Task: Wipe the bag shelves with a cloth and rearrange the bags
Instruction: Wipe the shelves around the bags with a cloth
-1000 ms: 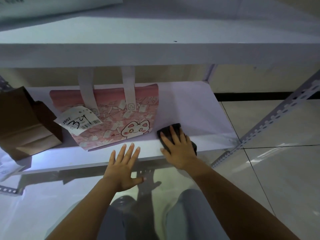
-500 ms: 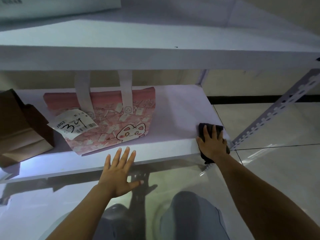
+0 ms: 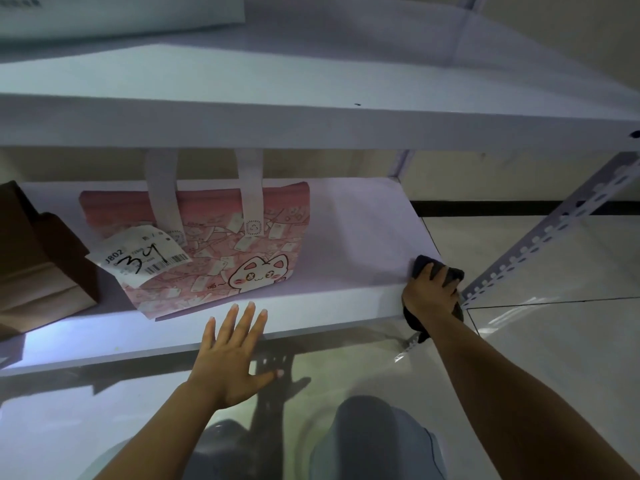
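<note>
A pink tote bag [image 3: 242,244] with a cartoon cat and white handles lies flat on the lower white shelf [image 3: 356,230], a paper tag marked 34 on it. My right hand [image 3: 429,292] presses a dark cloth [image 3: 450,275] over the shelf's front right corner, the cloth hanging down past the edge. My left hand [image 3: 232,355] hovers flat with fingers spread at the shelf's front edge, holding nothing. A brown paper bag [image 3: 34,258] lies at the shelf's left end.
An upper white shelf [image 3: 311,123] overhangs the lower one, a flat white item [image 3: 121,12] on it at top left. A perforated metal upright [image 3: 554,226] stands at the right corner. Glossy tiled floor and my knees [image 3: 374,441] are below.
My right hand slid the cloth rightward along the shelf front, from beside the pink bag to the right corner. My left hand stayed near the front edge.
</note>
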The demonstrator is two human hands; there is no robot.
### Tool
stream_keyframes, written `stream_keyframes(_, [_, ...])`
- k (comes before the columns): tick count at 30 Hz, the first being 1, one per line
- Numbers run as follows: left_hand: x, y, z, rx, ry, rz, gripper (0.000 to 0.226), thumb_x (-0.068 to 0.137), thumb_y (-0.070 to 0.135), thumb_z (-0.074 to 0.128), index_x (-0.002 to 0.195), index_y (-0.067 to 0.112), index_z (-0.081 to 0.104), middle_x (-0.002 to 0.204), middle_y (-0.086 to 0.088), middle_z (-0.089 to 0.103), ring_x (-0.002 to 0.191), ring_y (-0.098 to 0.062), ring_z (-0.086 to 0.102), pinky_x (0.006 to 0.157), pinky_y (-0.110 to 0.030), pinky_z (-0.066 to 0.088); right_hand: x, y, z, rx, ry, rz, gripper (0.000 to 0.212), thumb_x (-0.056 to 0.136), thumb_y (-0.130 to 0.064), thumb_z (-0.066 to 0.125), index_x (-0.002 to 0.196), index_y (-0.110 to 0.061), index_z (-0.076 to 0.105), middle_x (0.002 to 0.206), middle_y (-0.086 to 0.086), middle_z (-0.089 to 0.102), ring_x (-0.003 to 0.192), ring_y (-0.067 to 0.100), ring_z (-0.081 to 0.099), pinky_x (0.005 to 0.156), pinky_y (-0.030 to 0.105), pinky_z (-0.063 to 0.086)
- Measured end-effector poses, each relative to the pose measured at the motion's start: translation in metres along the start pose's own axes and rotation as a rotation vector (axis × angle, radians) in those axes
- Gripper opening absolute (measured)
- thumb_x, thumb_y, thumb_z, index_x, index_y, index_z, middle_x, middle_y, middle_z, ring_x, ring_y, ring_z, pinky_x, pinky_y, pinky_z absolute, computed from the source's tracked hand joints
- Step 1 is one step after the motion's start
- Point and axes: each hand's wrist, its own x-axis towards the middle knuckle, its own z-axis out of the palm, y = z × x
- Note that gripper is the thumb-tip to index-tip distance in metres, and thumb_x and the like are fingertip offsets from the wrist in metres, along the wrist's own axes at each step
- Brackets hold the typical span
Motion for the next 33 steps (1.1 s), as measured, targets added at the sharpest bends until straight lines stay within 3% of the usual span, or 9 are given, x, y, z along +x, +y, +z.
stream_keyframes(3, [-0.001,-0.001,-0.002,-0.015,-0.015,0.006,0.094,0.075,0.084,0.029,0.146,0.021,0.031,0.149,-0.010,0.037,0.134,-0.038,0.034,0.110,-0.046,0.006,0.004,0.003,-0.003,-0.027,0.007,-0.065,0.061,0.098,-0.030,0.032,0.150,-0.009,0.007,0.156,0.024,0.003,0.140,0.050,0.003,0.113,0.057,0.010])
stream_keyframes(8, [-0.002,0.004,-0.009,-0.058,-0.044,0.000,0.099,0.072,0.087,0.029,0.146,0.021,0.032,0.149,-0.011,0.037,0.134,-0.038,0.034,0.109,-0.042,0.003,-0.040,0.007,0.016,-0.052,0.122,-0.388,0.056,0.095,-0.028,0.032,0.147,-0.007,0.026,0.152,0.023,0.025,0.139,0.044,0.022,0.111,0.056,0.025])
stream_keyframes(12, [-0.003,0.004,-0.010,-0.053,-0.040,0.007,0.101,0.073,0.088,0.026,0.148,0.021,0.028,0.151,-0.010,0.032,0.138,-0.036,0.029,0.109,-0.044,0.005,-0.099,-0.055,0.031,-0.131,-0.004,-0.677,0.055,0.099,-0.030,0.025,0.151,-0.014,0.013,0.159,0.011,0.007,0.146,0.035,0.006,0.117,0.044,0.005])
stream_keyframes(15, [-0.003,0.003,-0.010,-0.053,-0.016,-0.001,0.106,0.070,0.092,0.019,0.151,0.024,0.010,0.157,-0.002,0.005,0.144,-0.032,0.001,0.111,-0.047,-0.006,-0.117,-0.087,0.040,-0.144,-0.002,-0.827,0.060,0.096,-0.041,0.013,0.151,-0.017,0.013,0.159,0.012,0.009,0.145,0.037,0.009,0.117,0.046,0.006])
stream_keyframes(18, [-0.003,0.000,-0.008,-0.054,0.003,0.021,0.106,0.068,0.092,0.014,0.149,0.027,-0.008,0.155,0.003,-0.015,0.142,-0.027,-0.018,0.113,-0.049,-0.014,-0.104,-0.075,0.042,-0.143,-0.015,-0.859,0.058,0.097,-0.043,0.019,0.150,-0.021,0.018,0.158,0.011,0.016,0.143,0.036,0.016,0.115,0.048,0.015])
stream_keyframes(21, [-0.004,-0.001,-0.012,-0.055,-0.003,0.028,0.102,0.070,0.091,0.012,0.150,0.028,0.001,0.158,0.000,0.000,0.144,-0.030,-0.007,0.113,-0.053,-0.002,-0.070,-0.039,0.030,-0.085,0.051,-0.728,0.067,0.089,-0.045,0.014,0.145,-0.013,0.036,0.150,0.020,0.034,0.133,0.043,0.037,0.106,0.053,0.035])
stream_keyframes(25, [-0.005,0.007,-0.018,-0.069,-0.056,0.000,0.104,0.059,0.090,-0.003,0.139,0.028,-0.026,0.150,0.002,-0.028,0.141,-0.029,-0.024,0.110,-0.050,-0.016,-0.023,0.011,0.013,-0.080,0.065,-0.430,0.063,0.094,-0.041,0.017,0.148,-0.011,0.026,0.153,0.022,0.026,0.137,0.043,0.028,0.108,0.055,0.031])
stream_keyframes(28, [-0.005,0.010,-0.022,-0.060,-0.090,-0.032,0.104,0.054,0.088,-0.008,0.135,0.028,-0.033,0.147,0.001,-0.034,0.139,-0.028,-0.029,0.109,-0.051,-0.018,-0.026,0.001,0.012,-0.071,0.067,-0.345,0.065,0.091,-0.042,0.014,0.148,-0.012,0.024,0.154,0.022,0.022,0.138,0.045,0.022,0.111,0.056,0.025])
stream_keyframes(33, [-0.005,0.007,-0.025,-0.029,-0.155,-0.019,0.112,0.056,0.092,-0.002,0.143,0.026,-0.028,0.151,0.000,-0.031,0.139,-0.025,-0.029,0.113,-0.052,-0.013,-0.086,-0.045,0.025,-0.082,0.112,-0.677,0.066,0.088,-0.044,0.020,0.138,-0.009,0.046,0.143,0.024,0.043,0.127,0.046,0.043,0.100,0.057,0.041])
